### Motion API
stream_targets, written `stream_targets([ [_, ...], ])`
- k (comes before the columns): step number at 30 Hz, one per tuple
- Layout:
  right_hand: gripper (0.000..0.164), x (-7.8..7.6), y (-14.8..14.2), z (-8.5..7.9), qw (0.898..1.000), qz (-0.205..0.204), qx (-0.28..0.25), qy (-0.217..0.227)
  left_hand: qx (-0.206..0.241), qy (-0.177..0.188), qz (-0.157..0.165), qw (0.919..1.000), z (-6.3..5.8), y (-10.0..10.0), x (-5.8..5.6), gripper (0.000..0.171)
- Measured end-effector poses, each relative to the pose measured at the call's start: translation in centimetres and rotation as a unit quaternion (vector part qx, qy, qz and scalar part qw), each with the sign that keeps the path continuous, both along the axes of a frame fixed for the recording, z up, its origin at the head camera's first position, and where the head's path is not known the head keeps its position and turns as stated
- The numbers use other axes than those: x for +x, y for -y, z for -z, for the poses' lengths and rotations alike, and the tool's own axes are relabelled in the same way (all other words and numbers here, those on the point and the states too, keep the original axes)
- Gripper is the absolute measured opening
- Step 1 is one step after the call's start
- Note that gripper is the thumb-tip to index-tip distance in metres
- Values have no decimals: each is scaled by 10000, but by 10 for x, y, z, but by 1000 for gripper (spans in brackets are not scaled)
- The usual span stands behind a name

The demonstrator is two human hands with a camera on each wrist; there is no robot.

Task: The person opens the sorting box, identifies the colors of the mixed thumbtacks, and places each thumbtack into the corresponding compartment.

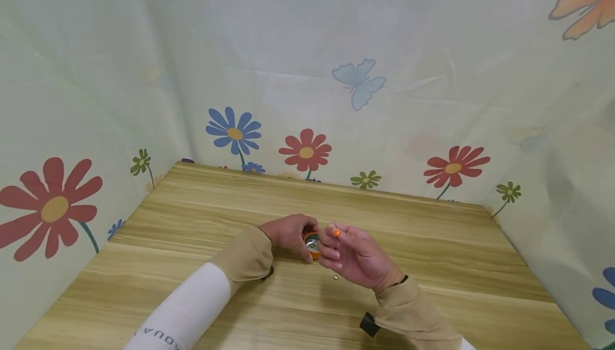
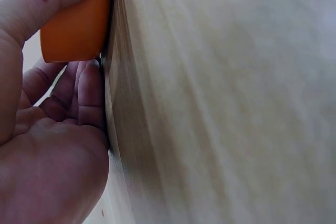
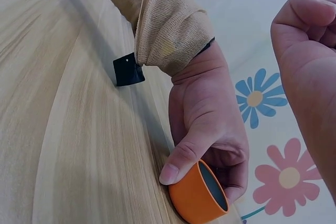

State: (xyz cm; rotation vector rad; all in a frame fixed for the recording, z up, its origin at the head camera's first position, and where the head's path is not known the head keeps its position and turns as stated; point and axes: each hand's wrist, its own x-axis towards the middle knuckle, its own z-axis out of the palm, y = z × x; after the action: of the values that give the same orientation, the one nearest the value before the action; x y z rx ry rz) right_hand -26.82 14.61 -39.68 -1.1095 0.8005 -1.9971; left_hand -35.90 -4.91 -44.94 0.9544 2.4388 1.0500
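Lying inside orange cup [image 1: 315, 256]: something shiny [image 1: 312, 244], hard to make out, perhaps metal.
Left hand [image 1: 290, 232]: curled round this cup on tabletop [image 1: 216, 198].
Right hand [image 1: 357, 258]: pinching small orange piece [image 1: 337, 233].

Dark lettering "AQUA" [image 1: 160, 335], upside down, on white left sleeve [image 1: 192, 296].

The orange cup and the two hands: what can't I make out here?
Head view: the right side of the orange cup, hidden by the right hand.
Head view: the small orange piece and the tiny round thing on the table, too small to identify.
Left wrist view: part of the cup, covered by the left hand and cut off by the top edge.
Right wrist view: the right hand's grip, cut off by the right edge.
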Motion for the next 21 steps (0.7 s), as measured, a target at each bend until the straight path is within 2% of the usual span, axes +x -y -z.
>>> stream_targets([
  [7, 23, -1, -1, 0, 10000, 9, 13, 25, -22, -48, 11, 10000, 5, -1, -4, 50],
  [13, 23, -1, -1, 1, 10000, 5, -1, 1, 36, 99, -16, 9999, 3, -1, -1, 50],
  [21, 23, -1, 0, -1, 10000, -1, 3, -38, 27, 2, -25, 10000, 2, -1, -1, 49],
])
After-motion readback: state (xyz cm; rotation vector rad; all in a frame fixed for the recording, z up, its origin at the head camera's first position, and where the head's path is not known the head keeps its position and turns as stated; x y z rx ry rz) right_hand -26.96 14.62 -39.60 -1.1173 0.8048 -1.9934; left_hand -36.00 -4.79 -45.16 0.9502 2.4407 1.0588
